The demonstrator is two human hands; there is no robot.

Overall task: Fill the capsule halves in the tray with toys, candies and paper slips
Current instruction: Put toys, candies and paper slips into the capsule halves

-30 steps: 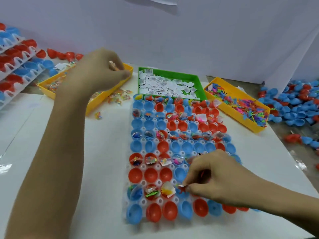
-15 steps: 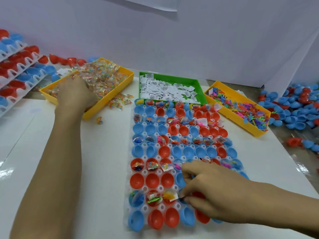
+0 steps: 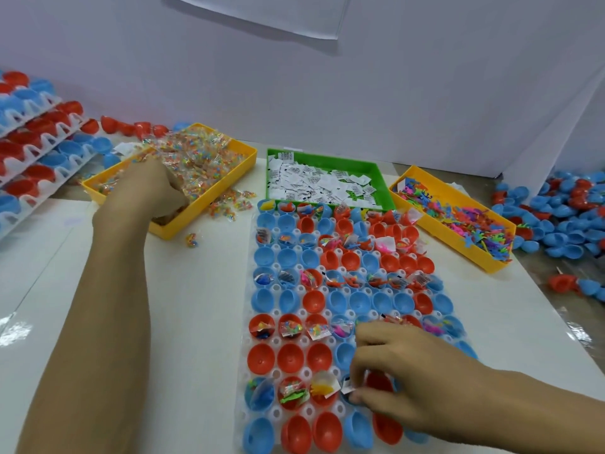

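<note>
A white tray (image 3: 243, 342) of red and blue capsule halves lies in the middle of the table; alternate rows hold toys, candies and slips. My right hand (image 3: 402, 375) hovers low over the tray's near rows and pinches a paper slip (image 3: 347, 385) over a blue half. My left hand (image 3: 149, 188) reaches into the yellow bin of wrapped candies (image 3: 203, 158) at the far left, fingers curled down among them; what it holds is hidden. A green bin of paper slips (image 3: 320, 181) and a yellow bin of small plastic toys (image 3: 458, 221) stand behind the tray.
Stacked trays of capsule halves (image 3: 29, 149) sit at the far left. A heap of loose blue and red halves (image 3: 563, 211) lies at the right. A few candies (image 3: 229, 208) are spilled beside the candy bin. A white wall stands close behind.
My left hand has dropped from above the candy bin down into the candies. My right hand has shifted slightly nearer along the tray's near rows, still pinching the slip.
</note>
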